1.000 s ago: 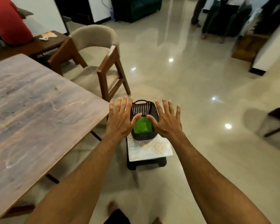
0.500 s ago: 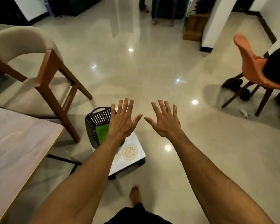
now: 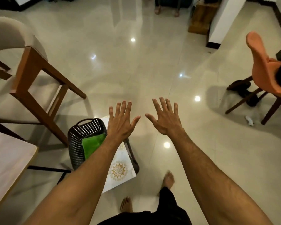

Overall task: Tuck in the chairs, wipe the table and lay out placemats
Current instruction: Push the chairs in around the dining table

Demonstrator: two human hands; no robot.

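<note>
Floor [image 3: 152,62]: glossy pale tile with bright light spots, filling most of the view.
Surface [image 3: 6,163]: a pale wooden top; only its corner shows at the lower left edge, on dark legs.
Wooden chair [image 3: 29,73]: brown frame with a beige curved back. It stands at the upper left beyond the surface's corner, with its seat out in the open rather than under the surface.
Orange chair [image 3: 264,70]: at the right edge, well apart from the surface, with something dark partly covering its seat.
Left hand [image 3: 120,125]: held out in the air palm down, holding nothing. Its fingers [image 3: 124,109] are straight and spread, and in the picture it overlaps the stool's far edge, just right of the basket.
Right hand [image 3: 166,120]: level with the left hand and near it, above bare floor. Its fingers [image 3: 163,104] are straight and spread, holding nothing.
Stool [image 3: 133,158]: low and dark, on the floor beside the surface's corner.
Patterned panel [image 3: 119,169]: white with gold round motifs, lying flat on the stool. I cannot tell whether it is a placemat or the stool's own top.
Basket [image 3: 78,143]: black and perforated, on the stool's left part, tilted.
Green cloth [image 3: 92,143]: folded inside the basket, partly hidden by the left forearm.
Bare feet [image 3: 169,177]: on the floor below the hands.
White scrap [image 3: 249,120]: on the floor by the orange chair's leg.
</note>
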